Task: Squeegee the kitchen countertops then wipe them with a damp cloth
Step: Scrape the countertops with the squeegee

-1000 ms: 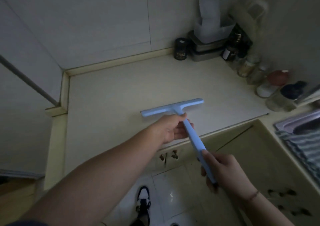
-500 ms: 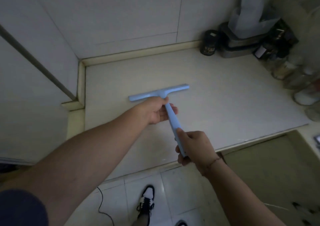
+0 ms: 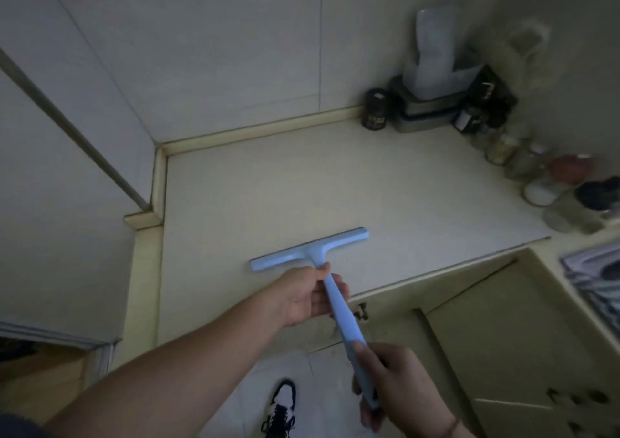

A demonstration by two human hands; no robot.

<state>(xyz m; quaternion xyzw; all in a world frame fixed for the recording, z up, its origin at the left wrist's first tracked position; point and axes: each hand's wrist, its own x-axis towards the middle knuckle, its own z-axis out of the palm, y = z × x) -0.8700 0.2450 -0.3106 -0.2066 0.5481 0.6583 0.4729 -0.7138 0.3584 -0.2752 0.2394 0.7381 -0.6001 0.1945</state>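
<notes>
A light blue squeegee lies with its blade across the pale kitchen countertop, near the front edge. Its long handle slopes back toward me over the edge. My left hand grips the handle just behind the blade. My right hand grips the handle's rear end, out over the floor. No cloth shows in the frame.
Jars and bottles line the counter's right side; a dark tin and stacked containers fill the back corner. A sink rim with a striped cloth is at the right edge. Cabinet doors and my shoe are below.
The squeegee has been drawn back toward the counter's front edge with both hands on its handle. The view has swung, bringing the right-side jars and sink back in.
</notes>
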